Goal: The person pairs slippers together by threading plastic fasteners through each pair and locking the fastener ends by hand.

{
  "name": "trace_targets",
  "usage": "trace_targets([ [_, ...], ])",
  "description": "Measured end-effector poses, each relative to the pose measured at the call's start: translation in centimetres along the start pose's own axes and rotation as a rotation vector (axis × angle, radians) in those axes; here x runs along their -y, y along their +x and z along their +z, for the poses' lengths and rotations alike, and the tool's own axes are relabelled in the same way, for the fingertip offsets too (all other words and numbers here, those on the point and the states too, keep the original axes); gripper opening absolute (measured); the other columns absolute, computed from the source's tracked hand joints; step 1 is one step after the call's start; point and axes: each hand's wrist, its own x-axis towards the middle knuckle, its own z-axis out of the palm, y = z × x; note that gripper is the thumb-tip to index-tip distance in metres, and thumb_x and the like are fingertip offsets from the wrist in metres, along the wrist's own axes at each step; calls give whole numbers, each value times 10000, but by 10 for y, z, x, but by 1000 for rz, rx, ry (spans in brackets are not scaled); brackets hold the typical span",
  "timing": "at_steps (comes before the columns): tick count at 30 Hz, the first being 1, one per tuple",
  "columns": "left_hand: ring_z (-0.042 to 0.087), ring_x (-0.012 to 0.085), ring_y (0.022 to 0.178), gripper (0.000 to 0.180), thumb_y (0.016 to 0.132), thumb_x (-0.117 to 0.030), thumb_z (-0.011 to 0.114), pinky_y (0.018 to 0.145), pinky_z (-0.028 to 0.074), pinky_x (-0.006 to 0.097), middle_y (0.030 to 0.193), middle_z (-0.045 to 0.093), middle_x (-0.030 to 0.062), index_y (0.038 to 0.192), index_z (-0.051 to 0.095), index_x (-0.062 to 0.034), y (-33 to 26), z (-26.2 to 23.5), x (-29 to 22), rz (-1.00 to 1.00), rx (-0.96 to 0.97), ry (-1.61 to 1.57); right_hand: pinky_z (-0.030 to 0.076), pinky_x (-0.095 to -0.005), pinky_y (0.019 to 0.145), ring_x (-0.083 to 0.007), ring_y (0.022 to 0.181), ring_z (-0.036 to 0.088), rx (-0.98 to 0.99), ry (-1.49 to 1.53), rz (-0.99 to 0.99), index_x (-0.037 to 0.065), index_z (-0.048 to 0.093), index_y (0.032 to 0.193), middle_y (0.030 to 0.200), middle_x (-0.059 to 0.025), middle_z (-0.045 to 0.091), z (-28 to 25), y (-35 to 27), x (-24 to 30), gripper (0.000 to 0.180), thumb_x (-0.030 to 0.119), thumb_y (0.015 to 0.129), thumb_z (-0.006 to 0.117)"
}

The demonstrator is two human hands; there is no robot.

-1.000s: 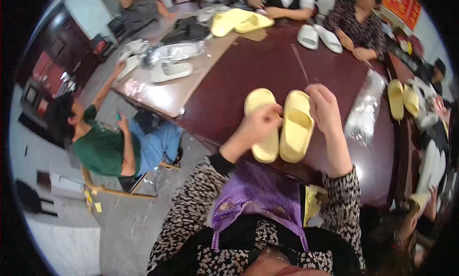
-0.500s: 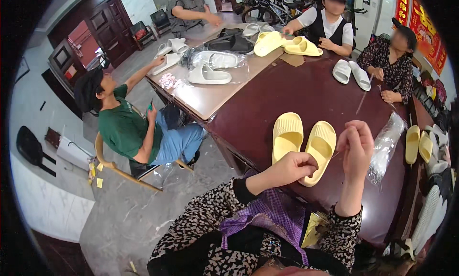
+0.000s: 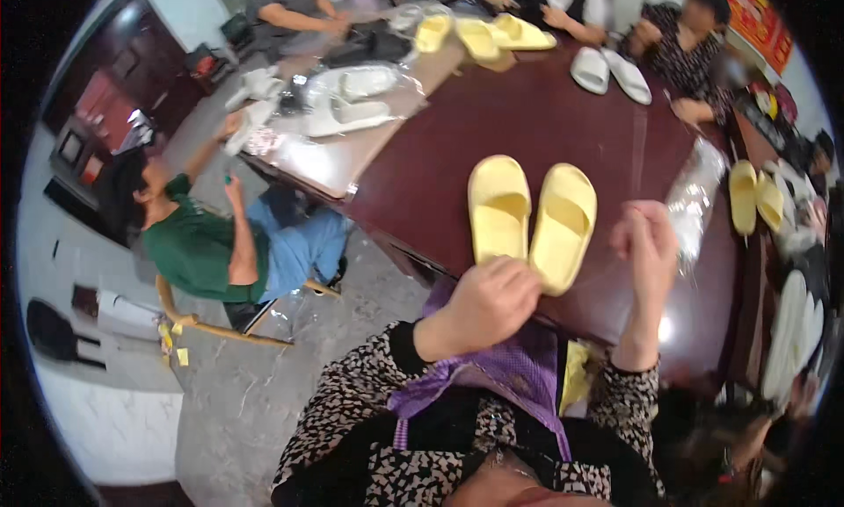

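A pair of pale yellow slippers lies side by side on the dark red table (image 3: 545,112), the left slipper (image 3: 498,204) and the right slipper (image 3: 563,221) with toes pointing away from me. My left hand (image 3: 488,303) is curled into a fist just at their heel ends, over the table's near edge. My right hand (image 3: 646,243) is raised to the right of the pair with its fingers bent together; it is blurred and I see nothing in it. A crumpled clear plastic bag (image 3: 694,186) lies just beyond the right hand.
A purple cloth (image 3: 519,375) hangs on my front. A person in a green shirt (image 3: 202,252) sits at the left by a lighter table holding bagged white slippers (image 3: 352,103). More yellow slippers (image 3: 479,37), white slippers (image 3: 607,68) and other people ring the table.
My left hand has slid back from the slippers toward the table's near edge. The right hand stays raised beside the pair. The view has shifted slightly.
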Motion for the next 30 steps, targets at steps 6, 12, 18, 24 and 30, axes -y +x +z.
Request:
trace_targets([
  [6, 536, 255, 700, 107, 705, -29, 626, 667, 447, 340, 745, 536, 103, 783, 562, 5, -35, 32, 24, -10, 210, 167, 444, -274, 491, -185, 531, 572, 121, -335, 150, -19, 569, 858, 592, -100, 581, -9, -29, -85, 142, 107, 885, 509],
  [12, 512, 243, 680, 119, 689, -34, 626, 638, 430, 338, 715, 501, 91, 770, 545, -3, -47, 43, 21, -18, 238, 169, 473, -451, 637, -402, 710, 594, 121, -969, 51, -30, 563, 824, 719, -254, 595, -8, -42, -98, 153, 120, 831, 530],
  [18, 497, 232, 657, 113, 687, -43, 622, 611, 411, 336, 693, 478, 84, 755, 535, -19, -45, 43, 20, 39, 253, 148, 457, -492, 660, -425, 734, 585, 99, -1057, 80, -26, 549, 789, 729, -259, 597, -4, -47, -91, 144, 112, 826, 524],
  [24, 493, 229, 652, 99, 698, -58, 611, 610, 410, 333, 682, 471, 83, 744, 529, -28, -41, 48, 27, 86, 286, 111, 456, -489, 672, -430, 743, 581, 100, -1100, 86, -28, 543, 780, 735, -255, 599, -6, -42, -86, 146, 105, 833, 511],
  [30, 524, 255, 667, 82, 708, -61, 596, 631, 430, 352, 675, 503, 99, 728, 524, -26, -21, 58, 81, 40, 193, 191, 460, -482, 683, -423, 750, 587, 105, -1106, 66, -34, 564, 829, 770, -259, 605, 15, -10, -90, 161, 120, 841, 516],
])
